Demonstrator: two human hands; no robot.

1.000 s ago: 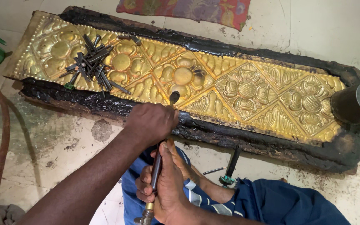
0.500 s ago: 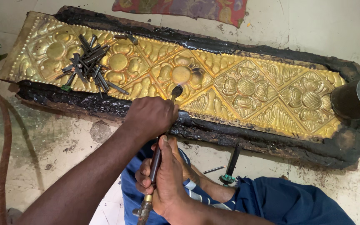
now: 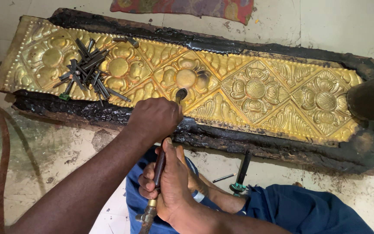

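Embossed brass panel (image 3: pixel 256 86) lies on its black pitch bed (image 3: pixel 282 147), flowers mostly raised, while the left hand (image 3: pixel 154 119) grips a punch (image 3: pixel 181 94) at a central bloom and the right hand (image 3: pixel 169 186) clasps a hammer handle (image 3: pixel 157 169)

You see a gold brass sheet (image 3: pixel 256 86) embossed with round flowers set in diamonds and a beaded border, bedded on glossy black pitch (image 3: pixel 247 141). Dark grey steel punches (image 3: pixel 87 71) lie piled on it. Your trousers (image 3: pixel 308 212) are blue; beyond lies a red patterned cloth (image 3: pixel 187 6).
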